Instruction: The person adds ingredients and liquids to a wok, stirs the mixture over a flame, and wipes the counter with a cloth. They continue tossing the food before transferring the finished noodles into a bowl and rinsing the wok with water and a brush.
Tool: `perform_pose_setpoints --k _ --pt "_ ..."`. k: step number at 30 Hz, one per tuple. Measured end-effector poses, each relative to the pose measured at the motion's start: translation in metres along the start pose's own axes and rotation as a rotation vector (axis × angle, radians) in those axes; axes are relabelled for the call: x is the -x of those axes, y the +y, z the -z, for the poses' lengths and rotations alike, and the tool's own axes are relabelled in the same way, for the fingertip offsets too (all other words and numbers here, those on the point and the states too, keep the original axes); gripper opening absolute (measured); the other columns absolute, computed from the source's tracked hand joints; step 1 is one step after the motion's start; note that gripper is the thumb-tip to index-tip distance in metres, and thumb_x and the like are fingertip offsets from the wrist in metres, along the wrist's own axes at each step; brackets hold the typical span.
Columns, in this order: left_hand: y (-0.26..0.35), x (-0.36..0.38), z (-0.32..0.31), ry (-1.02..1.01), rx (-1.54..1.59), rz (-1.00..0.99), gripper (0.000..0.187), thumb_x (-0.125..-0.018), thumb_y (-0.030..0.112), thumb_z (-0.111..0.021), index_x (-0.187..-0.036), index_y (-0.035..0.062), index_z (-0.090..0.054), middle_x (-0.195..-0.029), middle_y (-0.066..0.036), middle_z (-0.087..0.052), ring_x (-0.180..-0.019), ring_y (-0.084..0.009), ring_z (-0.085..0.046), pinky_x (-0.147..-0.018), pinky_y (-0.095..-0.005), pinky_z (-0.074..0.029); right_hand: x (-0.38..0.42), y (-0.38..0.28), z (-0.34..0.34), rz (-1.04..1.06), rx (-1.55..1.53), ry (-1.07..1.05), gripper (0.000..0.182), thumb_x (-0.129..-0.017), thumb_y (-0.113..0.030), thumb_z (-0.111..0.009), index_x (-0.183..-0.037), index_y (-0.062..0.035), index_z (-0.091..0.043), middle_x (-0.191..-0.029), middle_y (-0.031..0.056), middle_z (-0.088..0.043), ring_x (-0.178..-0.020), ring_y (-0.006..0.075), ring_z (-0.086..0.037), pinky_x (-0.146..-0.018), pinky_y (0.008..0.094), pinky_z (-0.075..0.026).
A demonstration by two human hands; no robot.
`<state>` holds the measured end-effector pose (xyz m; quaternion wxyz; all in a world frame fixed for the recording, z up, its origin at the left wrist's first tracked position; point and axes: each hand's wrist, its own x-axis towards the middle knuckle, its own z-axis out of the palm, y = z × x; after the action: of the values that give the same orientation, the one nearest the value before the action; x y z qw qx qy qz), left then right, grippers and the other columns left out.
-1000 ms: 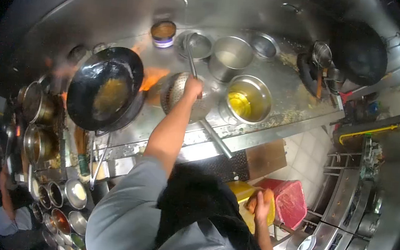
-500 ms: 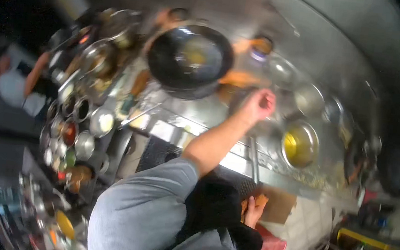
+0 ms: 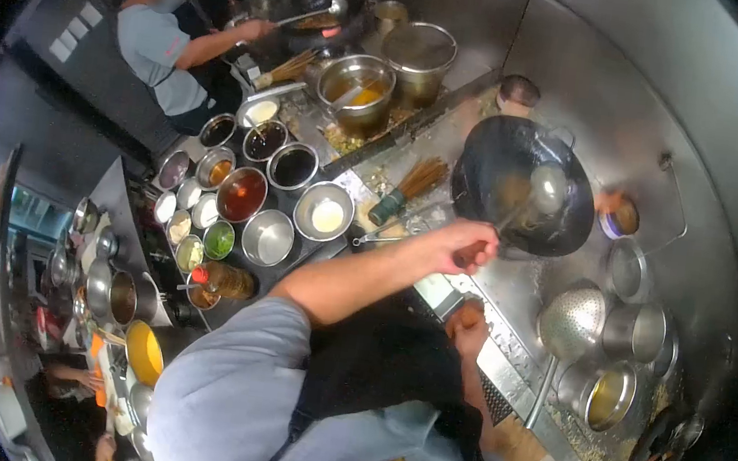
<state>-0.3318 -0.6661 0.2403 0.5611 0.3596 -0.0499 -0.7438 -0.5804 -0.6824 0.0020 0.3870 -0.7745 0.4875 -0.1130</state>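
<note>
My left hand (image 3: 472, 245) is closed around the handle of a metal ladle (image 3: 548, 191). The ladle's bowl is inside a dark wok (image 3: 484, 182), over a small amount of brownish contents. My right hand (image 3: 468, 327) is curled near my body, at the front edge of the stove counter. Whatever its fingers hold, if anything, is hidden. A bamboo wok brush (image 3: 420, 178) with a green-bound handle lies left of the wok. Right of my hands, a perforated strainer (image 3: 572, 321) rests with its long handle over the edge.
Sauce and seasoning bowls (image 3: 242, 195) crowd the left counter, beside a red-capped bottle (image 3: 227, 280). Large pots (image 3: 419, 59) stand behind. A pot with yellow liquid (image 3: 611, 397) sits at right. Another person (image 3: 155, 47) works at a wok, upper left.
My view has turned left, so the wok appears farther right. My left hand now grips the ladle in the wok. My right hand has risen to the counter edge.
</note>
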Motion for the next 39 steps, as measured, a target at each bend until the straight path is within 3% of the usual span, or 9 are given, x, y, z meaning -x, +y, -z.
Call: perform_pose_setpoints --k 4,8,11,19,30,33,35,37,39 --pt "0.019 0.027 0.066 0.17 -0.193 -0.052 0.02 -0.081 0.006 -0.057 -0.099 0.0103 -0.051 -0.063 -0.001 -0.053 -0.044 -0.0107 -0.048 -0.037 -0.0267 -0.035 0.013 -0.07 0.007 0.219 0.49 0.781 0.053 -0.08 -0.018 -0.069 -0.122 0.0074 -0.051 -0.095 0.0205 -0.065 -0.081 0.0367 -0.063 -0.075 0.0417 -0.052" --pt "0.039 0.057 0.096 0.176 -0.43 -0.075 0.057 -0.078 0.005 -0.055 -0.133 0.0051 -0.043 -0.063 -0.003 -0.053 -0.042 -0.0118 -0.048 -0.035 -0.0271 -0.036 -0.045 -0.182 -0.052 0.003 -0.097 0.066 0.04 -0.084 -0.015 -0.066 -0.119 0.0016 -0.054 -0.093 0.016 -0.067 -0.079 0.0251 -0.065 -0.067 0.0369 -0.05" --pt "0.069 0.087 0.094 0.181 -0.688 -0.056 0.083 -0.078 0.007 -0.054 -0.153 0.007 -0.017 -0.061 -0.004 -0.054 -0.039 -0.0116 -0.046 -0.032 -0.0268 -0.033 -0.126 -0.191 -0.151 0.308 -0.354 -0.444 0.033 -0.088 -0.022 -0.06 -0.114 -0.0014 -0.059 -0.102 0.0152 -0.065 -0.089 0.0253 -0.063 -0.076 0.0377 -0.051" --pt "0.105 0.101 0.096 0.255 -0.793 -0.155 0.082 -0.078 0.007 -0.053 -0.153 0.0083 -0.019 -0.059 -0.004 -0.053 -0.039 -0.0117 -0.048 -0.031 -0.0262 -0.034 -0.165 -0.225 -0.216 -0.342 -1.155 -0.379 0.032 -0.088 -0.024 -0.059 -0.114 -0.0054 -0.058 -0.096 0.0057 -0.064 -0.08 0.0211 -0.063 -0.066 0.0354 -0.052" --pt "0.112 -0.001 0.136 0.224 -1.257 -0.247 0.061 -0.081 0.018 -0.062 -0.138 0.0033 -0.044 -0.087 -0.011 -0.065 -0.051 -0.0148 -0.054 -0.043 -0.0317 -0.046 0.055 -0.2 0.151 -0.354 -1.445 -0.283 0.069 -0.079 -0.018 -0.063 -0.141 -0.0101 -0.034 -0.129 0.021 -0.052 -0.115 0.0421 -0.056 -0.09 0.0621 -0.05" --pt "0.045 -0.006 0.121 0.07 -0.888 -0.054 0.042 -0.085 0.024 -0.058 -0.122 0.0028 -0.053 -0.084 -0.009 -0.062 -0.058 -0.0168 -0.057 -0.049 -0.0328 -0.049 0.024 -0.158 0.194 -0.065 -1.249 -0.252 0.074 -0.08 -0.019 -0.07 -0.145 -0.0134 -0.036 -0.132 0.0202 -0.052 -0.107 0.0346 -0.063 -0.081 0.0428 -0.058" --pt "-0.021 -0.037 0.131 -0.238 -0.269 -0.054 0.016 -0.091 0.022 -0.055 -0.094 0.0074 -0.06 -0.069 -0.002 -0.055 -0.059 -0.0116 -0.053 -0.049 -0.0276 -0.045 -0.062 -0.079 0.226 0.083 -0.406 0.093 0.075 -0.084 -0.021 -0.069 -0.148 -0.0101 -0.033 -0.13 0.0193 -0.055 -0.099 0.029 -0.066 -0.085 0.0343 -0.053" --pt "-0.03 0.018 0.072 -0.209 0.154 -0.106 0.022 -0.086 0.025 -0.059 -0.067 0.0128 -0.058 -0.06 0.0 -0.058 -0.049 -0.0128 -0.053 -0.045 -0.0298 -0.041 -0.089 -0.164 0.22 0.364 0.372 0.36 0.068 -0.088 -0.021 -0.066 -0.147 -0.0054 -0.036 -0.123 0.0192 -0.061 -0.094 0.0267 -0.065 -0.086 0.0331 -0.049" --pt "-0.032 0.019 0.05 -0.146 0.322 -0.05 0.022 -0.084 0.024 -0.059 -0.066 0.0124 -0.056 -0.061 0.001 -0.058 -0.054 -0.0116 -0.054 -0.048 -0.028 -0.04 -0.174 -0.121 0.224 0.335 0.315 0.115 0.063 -0.089 -0.02 -0.064 -0.145 -0.0044 -0.04 -0.117 0.0202 -0.064 -0.092 0.0267 -0.065 -0.084 0.0357 -0.05"
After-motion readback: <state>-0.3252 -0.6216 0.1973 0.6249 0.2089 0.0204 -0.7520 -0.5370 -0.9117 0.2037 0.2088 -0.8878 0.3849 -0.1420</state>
